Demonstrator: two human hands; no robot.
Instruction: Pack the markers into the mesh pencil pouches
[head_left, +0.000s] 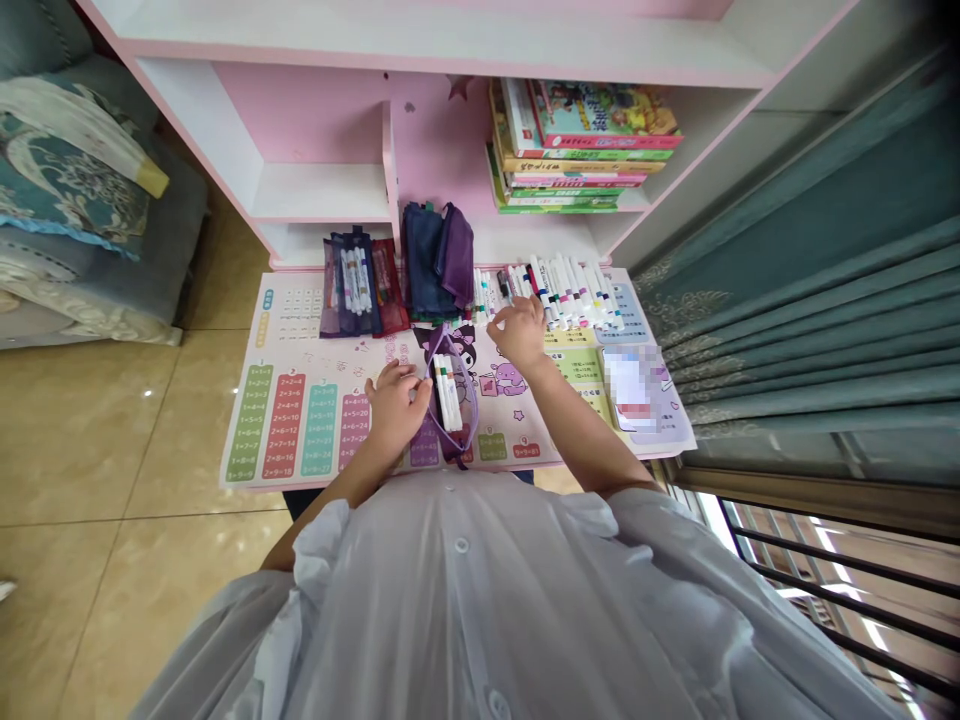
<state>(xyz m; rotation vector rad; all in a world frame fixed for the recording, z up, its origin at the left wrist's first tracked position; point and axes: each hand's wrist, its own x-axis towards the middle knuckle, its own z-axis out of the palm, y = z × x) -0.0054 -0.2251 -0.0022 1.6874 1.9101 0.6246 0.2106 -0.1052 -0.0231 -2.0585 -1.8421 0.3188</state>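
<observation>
A purple mesh zip pouch [474,385] lies unzipped on the desk in front of me, with several white markers [448,393] inside. My left hand [396,405] is at the pouch's left edge, fingers loosely bent and apart, the thumb by the rim. My right hand [521,335] is over the near side of a row of loose white markers [562,290] with coloured bands. Its fingers are bent and apart, and I see nothing held in them. A dark-capped pen [504,285] lies just beyond its fingertips.
Filled mesh pouches [356,285] lie at the back left, beside a stack of blue and purple pouches [439,255]. Books [585,150] are piled on the pink shelf behind. A phone [628,390] rests at the right on the printed desk mat [319,425].
</observation>
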